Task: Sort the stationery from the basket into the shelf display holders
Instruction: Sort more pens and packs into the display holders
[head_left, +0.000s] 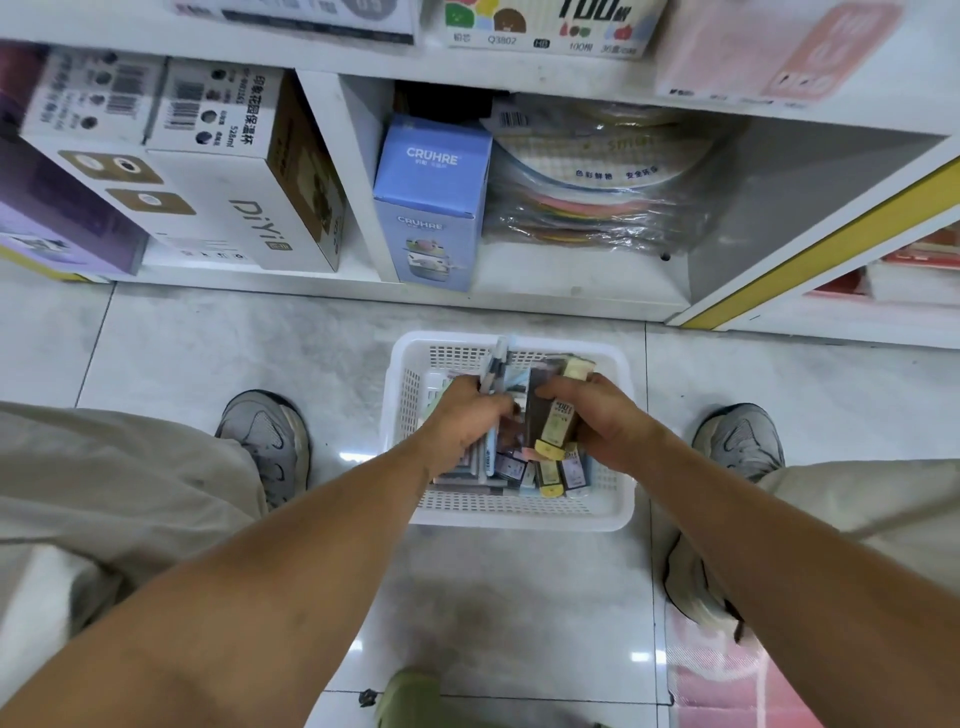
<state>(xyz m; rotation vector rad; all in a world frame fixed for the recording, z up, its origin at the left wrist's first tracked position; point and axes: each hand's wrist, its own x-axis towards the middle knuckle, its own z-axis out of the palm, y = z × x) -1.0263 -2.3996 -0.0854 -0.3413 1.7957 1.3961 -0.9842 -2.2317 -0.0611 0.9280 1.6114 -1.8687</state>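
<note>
Basket (613, 512) on floor, full of stationery packs; left hand (462, 415) fingers clamped on pens (493, 366), right hand (605, 421) fingers on yellow pack (561, 423).

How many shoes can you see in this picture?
2: one grey shoe on the floor left of the white basket, another right of it. No others show.

Both bare forearms stretched forward and down, converging over the middle. Left hand (462, 415) knuckles up, fingers curled around a bundle of pens (491, 376) that sticks out past the thumb side. Right hand (597, 421) close beside it, nearly touching, fingers seemingly wrapped on a yellow-capped pack (558, 415), though fingertips hidden beneath. Legs spread wide, feet planted either side.
</note>
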